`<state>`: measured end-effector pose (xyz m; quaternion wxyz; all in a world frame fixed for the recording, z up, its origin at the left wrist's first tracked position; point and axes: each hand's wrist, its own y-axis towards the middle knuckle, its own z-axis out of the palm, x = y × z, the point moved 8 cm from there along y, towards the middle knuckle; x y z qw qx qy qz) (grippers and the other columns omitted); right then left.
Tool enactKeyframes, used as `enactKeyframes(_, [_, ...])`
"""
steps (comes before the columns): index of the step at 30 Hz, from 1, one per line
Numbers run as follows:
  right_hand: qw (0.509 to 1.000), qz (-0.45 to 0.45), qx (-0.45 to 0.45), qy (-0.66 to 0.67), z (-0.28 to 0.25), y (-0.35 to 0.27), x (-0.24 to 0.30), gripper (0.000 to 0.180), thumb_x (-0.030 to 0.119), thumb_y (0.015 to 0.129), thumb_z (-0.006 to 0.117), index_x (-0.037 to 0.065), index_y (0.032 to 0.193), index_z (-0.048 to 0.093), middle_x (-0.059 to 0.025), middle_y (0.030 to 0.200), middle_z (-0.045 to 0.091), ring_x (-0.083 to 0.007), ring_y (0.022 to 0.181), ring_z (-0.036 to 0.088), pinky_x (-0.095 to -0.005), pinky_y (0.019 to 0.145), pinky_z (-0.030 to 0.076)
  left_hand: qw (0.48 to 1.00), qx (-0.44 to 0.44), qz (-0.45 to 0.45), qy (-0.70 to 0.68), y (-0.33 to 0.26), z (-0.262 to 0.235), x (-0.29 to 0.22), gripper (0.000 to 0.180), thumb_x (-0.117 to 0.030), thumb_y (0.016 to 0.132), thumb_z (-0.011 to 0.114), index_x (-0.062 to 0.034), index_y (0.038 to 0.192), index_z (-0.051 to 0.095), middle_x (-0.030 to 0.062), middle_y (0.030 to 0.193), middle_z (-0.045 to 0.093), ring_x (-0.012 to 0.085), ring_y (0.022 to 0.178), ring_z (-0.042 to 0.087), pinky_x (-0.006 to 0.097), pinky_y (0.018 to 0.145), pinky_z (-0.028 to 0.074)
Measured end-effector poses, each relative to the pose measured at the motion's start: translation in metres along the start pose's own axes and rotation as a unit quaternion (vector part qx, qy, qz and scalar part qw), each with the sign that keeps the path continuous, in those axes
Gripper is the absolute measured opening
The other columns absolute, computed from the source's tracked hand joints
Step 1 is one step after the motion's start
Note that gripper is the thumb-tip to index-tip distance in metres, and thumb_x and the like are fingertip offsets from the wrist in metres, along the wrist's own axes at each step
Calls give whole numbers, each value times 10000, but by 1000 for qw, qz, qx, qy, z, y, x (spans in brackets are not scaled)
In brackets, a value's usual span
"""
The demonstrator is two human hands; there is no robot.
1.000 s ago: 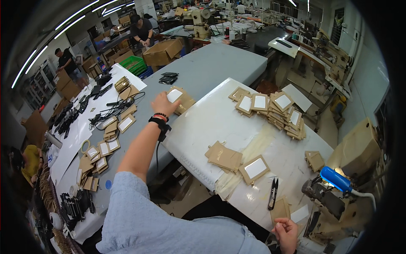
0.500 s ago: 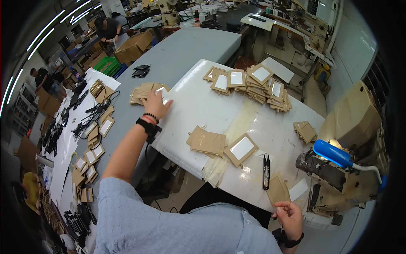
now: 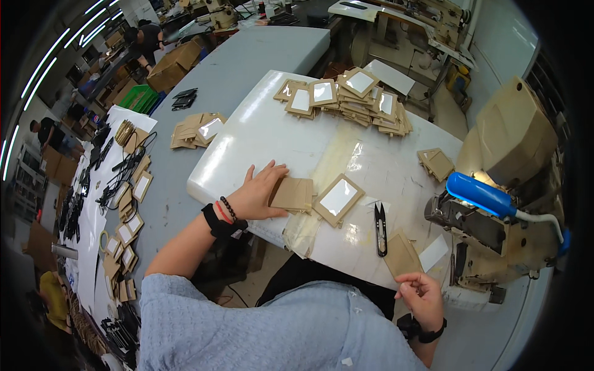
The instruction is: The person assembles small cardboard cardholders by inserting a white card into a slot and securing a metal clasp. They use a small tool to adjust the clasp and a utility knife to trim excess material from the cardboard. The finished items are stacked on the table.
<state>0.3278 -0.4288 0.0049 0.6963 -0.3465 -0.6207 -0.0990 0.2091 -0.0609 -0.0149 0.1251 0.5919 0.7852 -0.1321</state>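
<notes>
My left hand [image 3: 257, 191], fingers spread, lies at the left side of a small stack of tan flat holders [image 3: 294, 195] on the white tabletop. Its fingertips touch the stack. Just right of that stack is a tan holder with a white window [image 3: 339, 199]. Black thread snips [image 3: 380, 230] lie beyond it, points away from me. My right hand [image 3: 422, 298] is curled at the near edge of the table, thumb and forefinger together by the lower end of a plain tan piece [image 3: 402, 255]. Anything between those fingers is too small to make out. A white card [image 3: 433, 252] lies beside the piece.
A big heap of tan windowed holders [image 3: 365, 102] covers the far part of the tabletop. A smaller pile [image 3: 435, 164] sits near the sewing machine [image 3: 507, 142] and its blue lamp [image 3: 479, 193]. More holders [image 3: 197, 130] lie on the grey table [image 3: 247, 80]. People work far left.
My left hand has come back from the holders on the grey table to the small stack near me. My right hand has stayed by the tan piece. The whole view has shifted slightly.
</notes>
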Motion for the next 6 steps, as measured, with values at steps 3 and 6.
enactKeyframes(3, [1000,3,1,13,1,-1,0,188,60,884,578,-42,1038,614,-45,756,641,-48,661,554,-175,585,407,1000,8,9,-21,7,-1,-5,873,-393,686,772,-94,1374,326,155,1403,373,374,1365,266,633,1076,146])
enactKeyframes(6, [1000,-1,6,19,2,-3,2,192,62,895,562,-42,1048,612,-55,764,640,-78,701,589,-188,648,447,1000,-9,13,20,3,-16,-18,938,-411,696,758,-100,1414,241,163,1419,358,367,1372,262,629,1084,118])
